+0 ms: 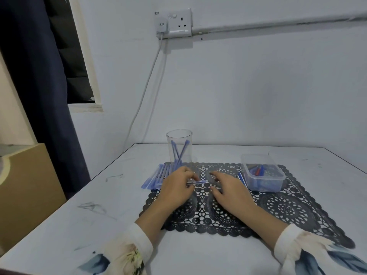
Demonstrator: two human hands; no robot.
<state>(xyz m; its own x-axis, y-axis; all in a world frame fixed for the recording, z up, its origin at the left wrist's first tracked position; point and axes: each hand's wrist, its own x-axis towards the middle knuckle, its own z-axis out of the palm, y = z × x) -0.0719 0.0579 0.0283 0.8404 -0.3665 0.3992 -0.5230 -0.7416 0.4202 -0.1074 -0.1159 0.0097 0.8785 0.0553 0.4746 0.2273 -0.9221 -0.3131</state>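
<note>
Status: left hand (pixel 176 187) pinches one blue pen (pixel 198 182), its end poking out toward the right hand (pixel 226 188). That one is loosely spread over the mat (pixel 288 209), nothing in it as far as I can see. Just beyond the left hand, the clear cup (pixel 179 149) has a few pens in. On that hand's outer side the pen row (pixel 156 175) is not yet in; more lie by the tub (pixel 262 175) past the right hand. My guess: early, most left.

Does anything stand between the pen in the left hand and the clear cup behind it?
Nothing visible does. The left hand holds the pen just in front of the cup, whose mouth is open. The loose pens lie off to the left, the right hand to the right.
</note>
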